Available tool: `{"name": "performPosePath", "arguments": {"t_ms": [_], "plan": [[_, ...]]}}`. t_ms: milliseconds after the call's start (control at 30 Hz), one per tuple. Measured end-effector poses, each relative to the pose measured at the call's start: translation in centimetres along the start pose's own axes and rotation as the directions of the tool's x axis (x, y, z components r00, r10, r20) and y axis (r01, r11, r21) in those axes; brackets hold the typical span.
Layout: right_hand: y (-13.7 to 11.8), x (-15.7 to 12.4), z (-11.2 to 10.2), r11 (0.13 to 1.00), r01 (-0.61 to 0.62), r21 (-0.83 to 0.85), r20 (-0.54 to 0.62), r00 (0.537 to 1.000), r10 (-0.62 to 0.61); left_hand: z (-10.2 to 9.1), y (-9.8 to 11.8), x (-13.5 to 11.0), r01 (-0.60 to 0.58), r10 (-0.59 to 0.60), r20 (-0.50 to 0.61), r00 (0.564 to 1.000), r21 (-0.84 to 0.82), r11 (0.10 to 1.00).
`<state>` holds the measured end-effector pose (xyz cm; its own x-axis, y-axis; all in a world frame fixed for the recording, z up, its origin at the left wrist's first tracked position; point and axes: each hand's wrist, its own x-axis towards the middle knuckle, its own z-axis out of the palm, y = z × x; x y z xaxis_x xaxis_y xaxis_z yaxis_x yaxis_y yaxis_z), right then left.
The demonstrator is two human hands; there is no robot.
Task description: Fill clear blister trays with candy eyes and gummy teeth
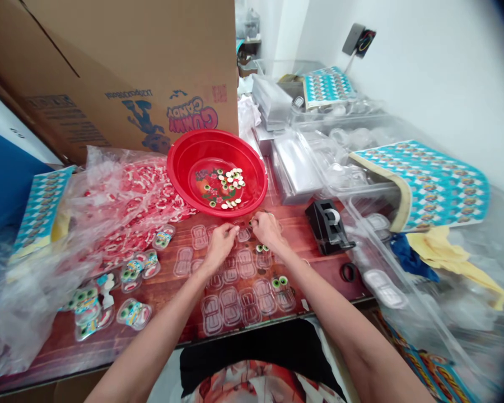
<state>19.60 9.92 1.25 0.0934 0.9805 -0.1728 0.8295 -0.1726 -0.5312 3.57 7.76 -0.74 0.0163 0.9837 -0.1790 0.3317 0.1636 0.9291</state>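
Observation:
My right hand [267, 230] is closed in a pinch over the far row of clear plastic trays [246, 263], with what looks like a green gummy eye at its fingertips. Just left of it, my left hand [222, 243] has its fingertips pressed together; anything in them is too small to make out. Below my right hand, one tray has a pair of gummy eyes [262, 248]. A second pair of green gummy eyes [279, 282] sits in a tray nearer the front edge. Beyond both hands stands a red basin [176, 168] with loose gummy eyes inside.
At left, a plastic bag of red-and-white gummies [130, 207] lies behind several filled packs [134, 313]. A large cardboard box [109, 56] stands behind. On the right are a black tape dispenser [328, 226], clear bins [386, 257] and blue label sheets [437, 179].

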Motion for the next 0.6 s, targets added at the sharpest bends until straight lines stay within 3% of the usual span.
{"name": "performPosePath", "arguments": {"t_ms": [200, 267, 367, 467, 600], "plan": [[-0.2, -0.6, 0.4, 0.972, 0.019, -0.235, 0.008, 1.0, -0.017, -0.3, -0.5, 1.5, 0.128, -0.127, 0.028, 0.991, -0.012, 0.992], [0.0, -0.4, 0.4, 0.97, 0.01, -0.241, -0.017, 1.0, -0.015, -0.3, -0.5, 1.9, 0.149, -0.149, 0.034, 0.988, 0.014, 0.989], [0.4, -0.1, 0.4, 0.999, 0.042, -0.029, -0.05, 0.998, -0.043, -0.6, -0.6, 2.4, 0.143, -0.146, 0.03, 0.989, 0.094, 0.985], [0.6, 0.4, 0.9, 0.96, 0.063, 0.274, 0.026, 0.997, -0.073, -0.9, -0.4, 2.8, 0.108, -0.111, 0.008, 0.994, 0.199, 0.974], [0.7, 0.7, 2.1, 0.915, 0.052, 0.4, 0.094, 0.991, -0.098, -0.9, 0.2, 3.2, 0.072, -0.073, -0.011, 0.997, 0.344, 0.936]]}}
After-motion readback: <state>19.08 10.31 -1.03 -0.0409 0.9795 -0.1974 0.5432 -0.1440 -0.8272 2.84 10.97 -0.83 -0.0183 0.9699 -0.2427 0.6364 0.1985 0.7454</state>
